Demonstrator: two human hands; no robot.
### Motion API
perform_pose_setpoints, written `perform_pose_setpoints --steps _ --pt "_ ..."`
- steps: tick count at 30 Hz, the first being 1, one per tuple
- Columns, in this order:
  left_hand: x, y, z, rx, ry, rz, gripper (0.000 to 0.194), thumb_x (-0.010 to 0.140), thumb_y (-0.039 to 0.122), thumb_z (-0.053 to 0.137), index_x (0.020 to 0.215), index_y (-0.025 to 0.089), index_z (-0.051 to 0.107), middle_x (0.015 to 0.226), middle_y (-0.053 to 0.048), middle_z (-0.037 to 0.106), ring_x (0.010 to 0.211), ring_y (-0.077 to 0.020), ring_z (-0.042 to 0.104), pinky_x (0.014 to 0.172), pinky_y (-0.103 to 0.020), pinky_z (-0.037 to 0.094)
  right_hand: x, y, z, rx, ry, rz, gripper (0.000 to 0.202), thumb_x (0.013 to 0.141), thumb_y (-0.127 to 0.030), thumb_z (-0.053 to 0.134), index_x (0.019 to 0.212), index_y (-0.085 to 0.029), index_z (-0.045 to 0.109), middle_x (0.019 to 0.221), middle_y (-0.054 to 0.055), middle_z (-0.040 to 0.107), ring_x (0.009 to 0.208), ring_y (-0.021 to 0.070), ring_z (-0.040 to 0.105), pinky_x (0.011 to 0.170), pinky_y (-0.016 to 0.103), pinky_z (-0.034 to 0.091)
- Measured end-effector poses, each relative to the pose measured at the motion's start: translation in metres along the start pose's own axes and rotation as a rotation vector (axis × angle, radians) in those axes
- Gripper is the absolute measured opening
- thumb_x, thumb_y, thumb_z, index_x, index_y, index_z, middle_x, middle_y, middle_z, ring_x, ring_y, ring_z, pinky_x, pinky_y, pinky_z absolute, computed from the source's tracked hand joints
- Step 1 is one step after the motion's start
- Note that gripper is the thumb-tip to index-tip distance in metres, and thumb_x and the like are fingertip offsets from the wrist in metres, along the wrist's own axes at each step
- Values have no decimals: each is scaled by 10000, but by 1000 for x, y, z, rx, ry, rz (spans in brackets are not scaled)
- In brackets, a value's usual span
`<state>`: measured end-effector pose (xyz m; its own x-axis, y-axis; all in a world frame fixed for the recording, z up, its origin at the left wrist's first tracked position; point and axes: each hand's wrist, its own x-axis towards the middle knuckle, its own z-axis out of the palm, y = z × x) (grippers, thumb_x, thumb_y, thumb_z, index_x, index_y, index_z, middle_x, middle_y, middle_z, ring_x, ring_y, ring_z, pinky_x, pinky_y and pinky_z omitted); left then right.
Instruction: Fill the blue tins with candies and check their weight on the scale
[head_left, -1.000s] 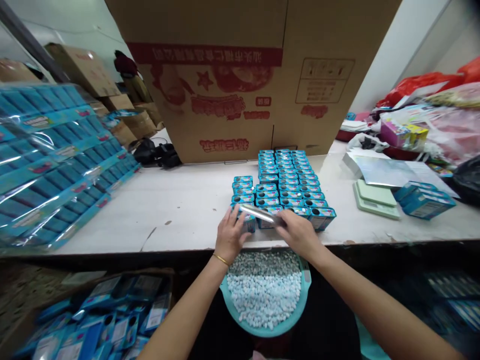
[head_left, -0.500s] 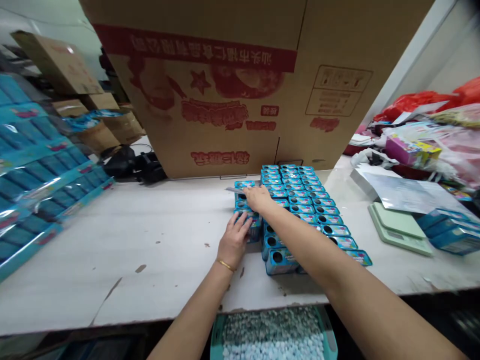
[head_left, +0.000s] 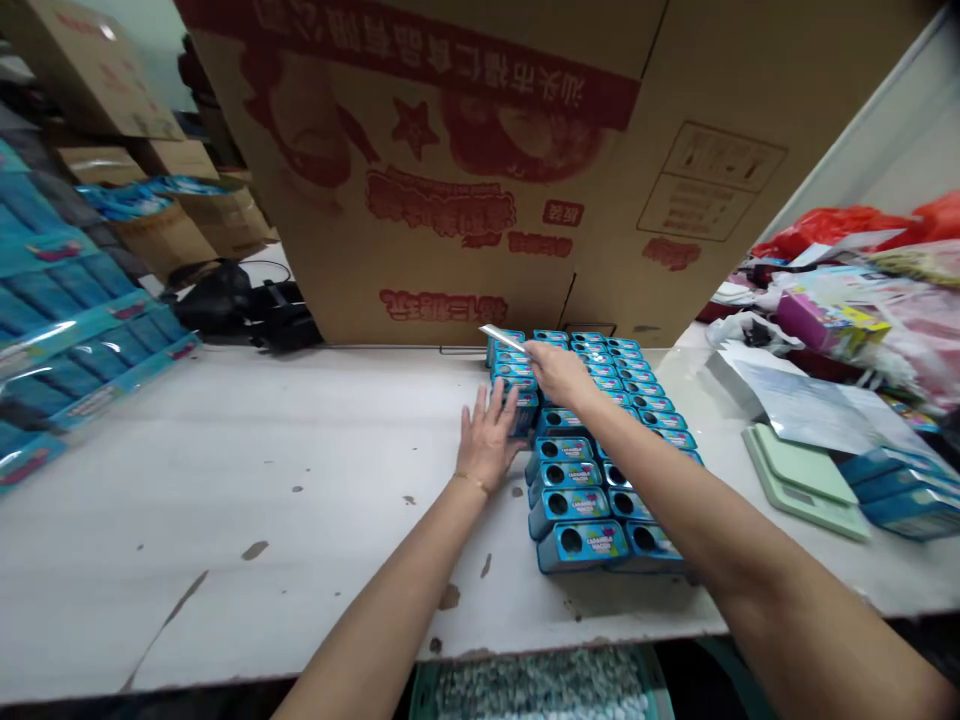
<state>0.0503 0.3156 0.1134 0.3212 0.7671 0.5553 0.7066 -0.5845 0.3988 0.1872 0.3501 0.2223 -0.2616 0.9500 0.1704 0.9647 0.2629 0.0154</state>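
Observation:
Rows of small blue boxes (head_left: 583,545) stand upright on the white table (head_left: 337,520). My right hand (head_left: 559,375) is closed round a thin, flat, whitish strip (head_left: 504,339), which sticks out to the left over the back of the leftmost row. My left hand (head_left: 487,440) has its fingers spread and rests against the left side of that shorter row (head_left: 525,403). Each box top shows a dark round spot. My right forearm hides part of the rows on the right.
A large cardboard carton (head_left: 450,250) rises behind the boxes. Stacked blue packs (head_left: 75,350) stand at the left. A green scale (head_left: 806,480) lies at the right beside papers and bags. A tub of pale pieces (head_left: 540,685) sits below the front edge.
The view has shifted. The leftmost row now sits closer against the other rows. My right hand has lifted the strip's end, and my left hand's fingers have moved to the row's side.

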Motion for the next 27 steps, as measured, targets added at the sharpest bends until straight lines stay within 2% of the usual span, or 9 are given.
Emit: perform_pose_setpoints --steps 2,4,8,10,12,14,17,22,27 --pt "-38 1 -32 -43 114 -21 644 758 294 503 1318 224 194 1374 -115 262 1268 -297 171 959 -532 261 -62 -18 -15 132 64 -100 376 888 -236 219 1241 -192 341 1149 71 524 1003 167 501 820 275 383" --pt "-94 -12 -70 -35 263 -138 603 773 289 482 1309 225 214 1355 -106 296 1251 -249 239 988 -450 268 -134 -38 -17 271 -14 -233 381 878 -253 256 1238 -208 370 1112 66 548 961 161 525 803 270 409" --pt "-245 -61 -146 200 420 -657 570 769 319 465 1272 134 272 1259 -150 386 1152 -230 385 931 -375 352 -271 -59 16 619 -312 -267 367 853 -277 323 1190 -220 457 1033 62 597 913 158 560 794 263 443" --pt "-329 -77 -175 383 234 -957 544 758 341 462 1213 70 338 1177 -179 447 1118 -253 409 908 -385 358 -319 -59 43 702 -414 -172 358 837 -320 360 1149 -222 505 1038 70 603 923 175 566 803 274 452" --pt "-404 -81 -190 406 -217 -1237 482 758 323 447 1164 71 387 1098 -168 509 1044 -250 470 849 -378 392 -350 -58 70 726 -501 -90 360 810 -361 412 1112 -215 543 1060 71 601 958 193 558 827 279 447" --pt "-458 -74 -190 360 -408 -1338 409 700 307 527 1065 128 485 959 -101 583 902 -213 544 774 -323 428 -369 -60 89 735 -563 -42 375 777 -392 456 1088 -214 566 1067 60 603 970 205 557 826 275 454" --pt "-497 -59 -171 350 -516 -1367 450 583 285 643 1007 190 529 978 -68 574 896 -215 535 756 -317 424 -383 -67 96 741 -579 -3 396 744 -423 481 1067 -219 584 1063 43 607 965 216 562 815 277 465" --pt "-513 -49 -151 472 -570 -1381 489 612 270 613 1085 221 499 1170 -161 423 1059 -353 394 736 -480 381 -394 -73 88 703 -510 55 419 708 -457 509 1054 -237 593 1023 32 626 955 227 568 825 291 460" --pt "-526 -47 -150 514 -617 -1312 350 743 176 428 1061 275 535 1226 -143 394 994 -313 441 736 -481 363 -405 -77 94 738 -476 138 421 664 -488 529 981 -230 632 970 21 648 923 230 584 812 290 464"
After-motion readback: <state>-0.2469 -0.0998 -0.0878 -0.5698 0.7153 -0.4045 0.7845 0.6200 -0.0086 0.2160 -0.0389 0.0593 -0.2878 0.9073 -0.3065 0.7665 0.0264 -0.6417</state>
